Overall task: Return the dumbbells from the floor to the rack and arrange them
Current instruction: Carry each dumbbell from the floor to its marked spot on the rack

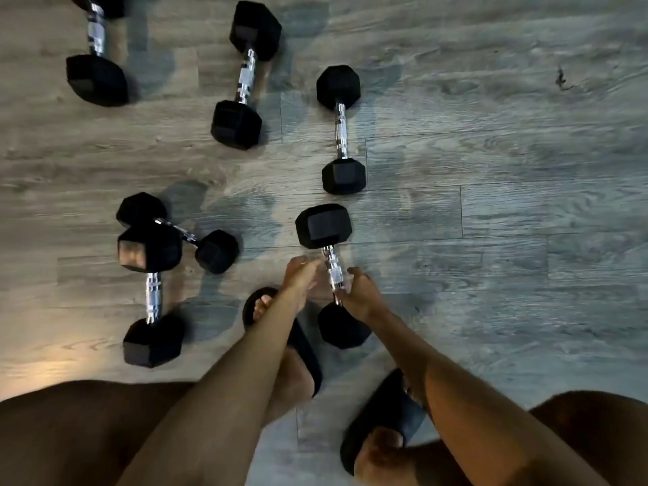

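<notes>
Several black hex dumbbells with chrome handles lie on the wood-look floor. The nearest dumbbell [323, 226] lies just in front of my feet, its handle running toward me. My left hand [299, 275] reaches to the left side of that handle, fingertips at the chrome. My right hand [363, 292] sits against the handle's right side near the lower head, fingers loosely curled and not wrapped round it. The rack is out of view.
A large dumbbell [153, 299] lies to the left with a small one [215, 250] crossing behind its far head. Three more dumbbells [342, 129], [245, 75], [96, 33] lie farther off. My feet in black slides [305, 349], [385, 401] stand close by.
</notes>
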Action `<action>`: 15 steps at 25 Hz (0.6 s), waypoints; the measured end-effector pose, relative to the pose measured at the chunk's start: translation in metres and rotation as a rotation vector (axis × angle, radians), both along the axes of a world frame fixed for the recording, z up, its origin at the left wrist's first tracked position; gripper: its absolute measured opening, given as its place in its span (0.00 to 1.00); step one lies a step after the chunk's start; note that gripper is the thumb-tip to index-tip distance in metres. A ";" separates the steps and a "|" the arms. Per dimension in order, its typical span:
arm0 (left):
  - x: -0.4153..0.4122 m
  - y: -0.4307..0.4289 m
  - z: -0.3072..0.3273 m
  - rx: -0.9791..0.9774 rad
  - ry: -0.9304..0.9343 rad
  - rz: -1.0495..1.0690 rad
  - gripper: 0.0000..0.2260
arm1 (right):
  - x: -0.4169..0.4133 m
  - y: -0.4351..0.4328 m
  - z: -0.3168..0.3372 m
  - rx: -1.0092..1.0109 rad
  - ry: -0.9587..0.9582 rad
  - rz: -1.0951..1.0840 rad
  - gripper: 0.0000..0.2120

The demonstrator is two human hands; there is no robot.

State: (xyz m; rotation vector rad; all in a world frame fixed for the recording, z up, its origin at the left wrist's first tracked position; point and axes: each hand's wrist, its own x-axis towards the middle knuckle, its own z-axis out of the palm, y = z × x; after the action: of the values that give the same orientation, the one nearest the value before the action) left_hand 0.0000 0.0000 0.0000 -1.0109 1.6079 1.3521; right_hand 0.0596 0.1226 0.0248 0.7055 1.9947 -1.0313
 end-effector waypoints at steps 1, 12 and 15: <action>0.000 0.003 -0.006 0.011 0.006 0.012 0.09 | 0.002 -0.001 -0.012 -0.011 0.004 -0.016 0.26; -0.017 0.027 -0.073 0.308 -0.081 0.214 0.03 | -0.012 -0.019 -0.089 -0.180 0.047 -0.019 0.07; -0.014 0.029 -0.059 0.248 -0.117 0.177 0.06 | -0.013 -0.026 -0.067 -0.130 0.038 -0.063 0.04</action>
State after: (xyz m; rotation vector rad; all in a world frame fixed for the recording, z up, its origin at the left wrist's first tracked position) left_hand -0.0137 0.0292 -0.0590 -1.0772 1.2523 1.5373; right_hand 0.0470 0.0970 -0.0417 0.6869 1.9280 -1.2080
